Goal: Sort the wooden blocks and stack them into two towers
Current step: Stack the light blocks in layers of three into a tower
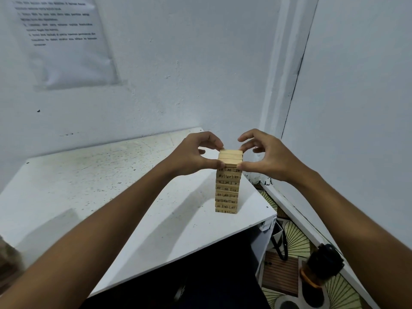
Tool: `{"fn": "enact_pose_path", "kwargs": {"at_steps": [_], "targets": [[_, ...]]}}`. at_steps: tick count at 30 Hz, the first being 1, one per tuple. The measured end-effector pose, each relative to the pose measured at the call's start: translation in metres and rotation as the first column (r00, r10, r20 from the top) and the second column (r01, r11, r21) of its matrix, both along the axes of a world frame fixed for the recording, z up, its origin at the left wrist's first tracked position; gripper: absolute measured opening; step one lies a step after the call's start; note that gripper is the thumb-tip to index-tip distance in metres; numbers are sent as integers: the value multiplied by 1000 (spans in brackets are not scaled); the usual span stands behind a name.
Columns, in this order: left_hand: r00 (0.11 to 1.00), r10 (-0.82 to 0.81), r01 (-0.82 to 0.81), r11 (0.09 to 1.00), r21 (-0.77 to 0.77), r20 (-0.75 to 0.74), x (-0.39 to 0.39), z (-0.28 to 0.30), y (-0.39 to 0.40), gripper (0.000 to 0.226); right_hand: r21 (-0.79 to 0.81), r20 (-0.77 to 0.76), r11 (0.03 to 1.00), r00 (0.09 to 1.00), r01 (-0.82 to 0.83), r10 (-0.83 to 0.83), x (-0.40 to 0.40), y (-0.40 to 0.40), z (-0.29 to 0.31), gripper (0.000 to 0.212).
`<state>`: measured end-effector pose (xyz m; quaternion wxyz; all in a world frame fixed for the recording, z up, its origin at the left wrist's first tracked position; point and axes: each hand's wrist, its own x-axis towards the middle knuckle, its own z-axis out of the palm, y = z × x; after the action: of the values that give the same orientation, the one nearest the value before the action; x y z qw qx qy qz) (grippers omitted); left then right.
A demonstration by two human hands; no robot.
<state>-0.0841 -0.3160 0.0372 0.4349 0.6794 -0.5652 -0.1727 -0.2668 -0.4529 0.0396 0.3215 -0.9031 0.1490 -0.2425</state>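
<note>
Nearest the camera, two bare forearms are stretched out over the bench (111,197), both aimed at the one tower (227,188) standing near the bench's right front edge. Off that edge, below and right of the tower, patterned floor (294,239) and a dark bottle with an orange band (321,267) can be made out.

The tower itself is made of numbered wooden blocks, three per layer, and looks pretty straight. Its top layer (230,157) is being held from both sides. The left hand (194,156) is curled against the tower's left side, thumb pressed low on the near corner and fingers (214,141) hooked over the far top edge. The right hand (270,156) mirrors it on the right: thumb on the near corner, fingers arched over the top. So both hands are closed in a pinch on that top layer, looks like it's being squared up or lifted off.

No second tower can be seen anywhere around this one, so the job is judged far from finished.

What could go wrong: the stack is tall and narrow and sits close to the bench edge. If the two pinches aren't even, or the layer is dragged sideways rather than lifted straight, the layers under it could be twisted and the whole thing tipped, probably onto the floor.

Behind the tower, a wall with a taped paper sheet (64,41), text too blurry to read.
</note>
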Motion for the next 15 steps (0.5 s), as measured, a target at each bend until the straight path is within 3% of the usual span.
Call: {"fn": "enact_pose_path", "kwargs": {"at_steps": [15], "targets": [[1000, 2, -2, 1000, 16, 1, 0, -2, 0, 38, -2, -6, 1000, 1000, 12, -12, -1, -2, -3, 59]]}}
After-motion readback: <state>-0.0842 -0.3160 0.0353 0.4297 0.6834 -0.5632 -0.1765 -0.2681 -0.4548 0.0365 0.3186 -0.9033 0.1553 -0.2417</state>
